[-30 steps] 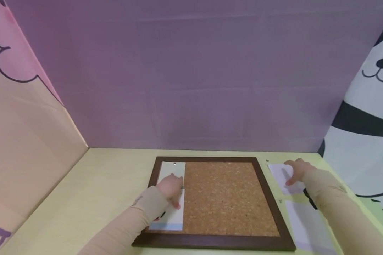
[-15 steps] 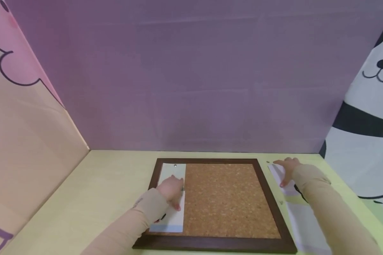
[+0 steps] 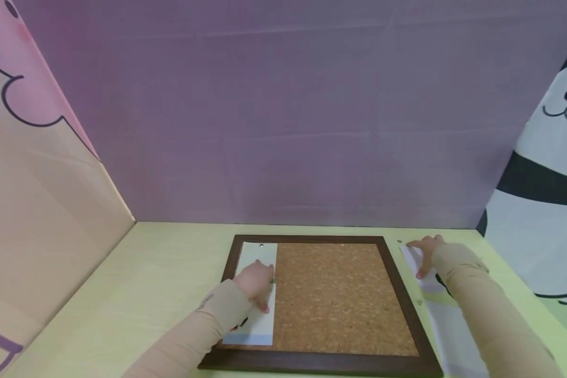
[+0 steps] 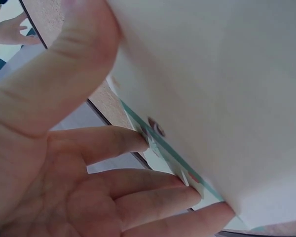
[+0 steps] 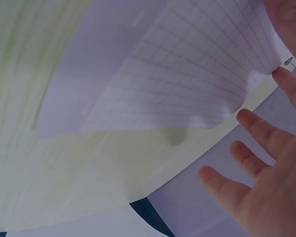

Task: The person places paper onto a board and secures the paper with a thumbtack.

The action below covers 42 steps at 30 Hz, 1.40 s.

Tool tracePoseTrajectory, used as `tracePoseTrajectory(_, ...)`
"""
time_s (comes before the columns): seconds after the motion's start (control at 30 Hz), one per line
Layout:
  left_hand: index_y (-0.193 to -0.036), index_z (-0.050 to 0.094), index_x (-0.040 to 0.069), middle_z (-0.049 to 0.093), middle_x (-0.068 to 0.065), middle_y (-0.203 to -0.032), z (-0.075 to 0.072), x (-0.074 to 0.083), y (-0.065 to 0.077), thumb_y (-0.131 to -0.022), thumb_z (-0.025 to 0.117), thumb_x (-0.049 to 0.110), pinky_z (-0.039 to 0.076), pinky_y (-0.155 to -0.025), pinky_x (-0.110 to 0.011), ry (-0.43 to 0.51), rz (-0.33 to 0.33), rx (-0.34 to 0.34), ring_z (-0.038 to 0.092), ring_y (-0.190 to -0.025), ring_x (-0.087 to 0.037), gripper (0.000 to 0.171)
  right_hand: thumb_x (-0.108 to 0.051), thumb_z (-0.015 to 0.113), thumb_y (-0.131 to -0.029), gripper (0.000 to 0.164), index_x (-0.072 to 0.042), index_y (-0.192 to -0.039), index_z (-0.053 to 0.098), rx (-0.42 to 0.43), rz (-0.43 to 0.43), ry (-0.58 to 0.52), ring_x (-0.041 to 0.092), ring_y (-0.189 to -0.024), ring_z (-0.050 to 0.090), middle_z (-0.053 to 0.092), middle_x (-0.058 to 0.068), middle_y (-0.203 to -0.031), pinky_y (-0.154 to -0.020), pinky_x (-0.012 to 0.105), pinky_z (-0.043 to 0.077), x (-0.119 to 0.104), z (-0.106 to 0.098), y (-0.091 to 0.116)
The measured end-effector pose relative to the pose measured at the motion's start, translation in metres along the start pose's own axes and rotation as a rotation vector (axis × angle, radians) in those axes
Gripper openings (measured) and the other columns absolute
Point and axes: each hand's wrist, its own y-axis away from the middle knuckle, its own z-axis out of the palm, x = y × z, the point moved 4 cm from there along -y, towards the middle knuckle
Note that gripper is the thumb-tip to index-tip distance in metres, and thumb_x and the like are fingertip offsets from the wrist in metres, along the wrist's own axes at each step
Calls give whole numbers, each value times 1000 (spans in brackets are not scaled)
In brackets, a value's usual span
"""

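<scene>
In the head view my left hand (image 3: 256,283) rests over two white sheets of paper, an upper sheet (image 3: 260,253) and a lower sheet (image 3: 255,328), at the left side of a corkboard (image 3: 340,299). The left wrist view shows my thumb on the near white paper (image 4: 212,98), with nearly straight fingers touching along its teal-lined edge. Right of the board, my right hand (image 3: 427,253) is at the far end of a lined sheet (image 3: 413,260). In the right wrist view thumb and forefinger pinch the edge of that lined paper (image 5: 187,64), which bows upward; the other fingers are spread.
A dark brown frame (image 3: 321,360) borders the cork. A small pin (image 3: 262,245) is at the top of the upper sheet. Another sheet (image 3: 453,336) lies nearer on the pale table (image 3: 123,294), partly under my right forearm. Small objects (image 3: 419,302) lie beside the frame.
My right hand has moved left over the lined sheet, whose visible part has narrowed. The left hand has stayed in place on the board.
</scene>
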Motion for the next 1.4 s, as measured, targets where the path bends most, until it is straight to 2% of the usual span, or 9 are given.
tracePoseTrajectory(0.33,-137,42,-3,47,-27,-137,-2,0,2,-61,89,23,36,-109,-45,7,-8,-4,41,-130,-42,93,-24,89,-59,85,-1,-127,44,-32,49,-128,62,-106,41,44,44,-117,-86,72,37,-6,-5,9)
tracePoseTrajectory(0.53,-137,43,-3,47,-27,-137,-2,1,4,-60,89,20,37,-108,-45,38,-24,-1,41,-130,-42,92,-25,85,-66,86,-1,-133,37,-87,125,-143,67,-112,33,34,47,-124,-88,76,33,-11,-8,18)
tracePoseTrajectory(0.63,-136,44,-3,48,-28,-136,-3,2,5,-60,89,20,38,-107,-45,34,-19,7,43,-128,-42,92,-25,85,-66,86,1,-133,36,-98,127,-142,67,-113,32,32,47,-125,-88,76,33,-12,-11,20)
tracePoseTrajectory(0.83,-133,46,-4,53,-27,-130,-4,3,4,-58,90,20,41,-105,-45,-3,12,21,48,-123,-42,90,-26,88,-62,87,2,-128,38,-75,112,-155,63,-106,42,35,48,-116,-87,69,41,-3,-7,13)
tracePoseTrajectory(1.1,-135,44,-4,51,-27,-133,-3,3,2,-59,90,22,40,-106,-45,-11,4,9,46,-126,-42,92,-30,92,-52,91,-1,-122,41,-41,99,-183,56,-96,49,37,44,-110,-81,63,46,12,3,1)
tracePoseTrajectory(1.4,-134,46,-5,53,-26,-131,1,0,-2,-60,90,24,41,-105,-45,-12,29,18,47,-124,-41,90,-30,91,-53,86,-2,-118,42,-37,83,-172,49,-93,50,42,38,-107,-78,59,48,13,5,-2)
